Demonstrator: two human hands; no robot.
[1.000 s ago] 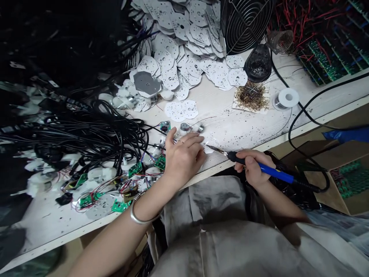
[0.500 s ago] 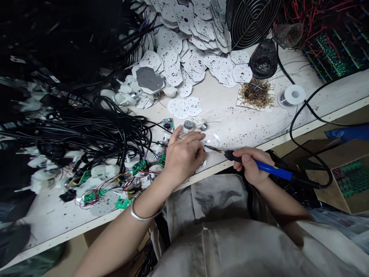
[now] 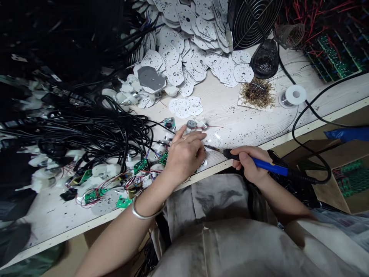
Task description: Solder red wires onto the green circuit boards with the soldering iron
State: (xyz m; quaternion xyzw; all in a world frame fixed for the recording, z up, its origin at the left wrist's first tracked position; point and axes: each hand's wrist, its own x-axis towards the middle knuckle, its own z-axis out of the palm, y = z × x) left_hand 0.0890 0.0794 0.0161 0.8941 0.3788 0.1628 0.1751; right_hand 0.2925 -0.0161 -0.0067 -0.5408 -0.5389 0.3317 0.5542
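Note:
My right hand (image 3: pixel 253 163) is wrapped round the blue handle of a soldering iron (image 3: pixel 270 167). The iron's metal tip points left and reaches close to the fingertips of my left hand (image 3: pixel 184 156). That hand is closed, its thumb and fingers pinched low over a white circuit board (image 3: pixel 212 140) near the bench edge; whatever they pinch is hidden. Just beyond the fingers lie a small round metal part (image 3: pixel 191 125) and a white plastic piece (image 3: pixel 202 124) with a thin red wire. A small green circuit board (image 3: pixel 169 123) sits to their left.
Black cables (image 3: pixel 123 127) and wired green boards (image 3: pixel 140 166) crowd the left. White boards (image 3: pixel 174 73) are heaped at the back beside a fan (image 3: pixel 255 23). Rightward are a solder spool (image 3: pixel 295 94), a debris-covered pad (image 3: pixel 257 94) and the iron's cord (image 3: pixel 295 123).
The soldering iron's handle has shifted slightly left and down in my right hand's grip, its tip still by my left fingertips. My left hand stays in nearly the same place.

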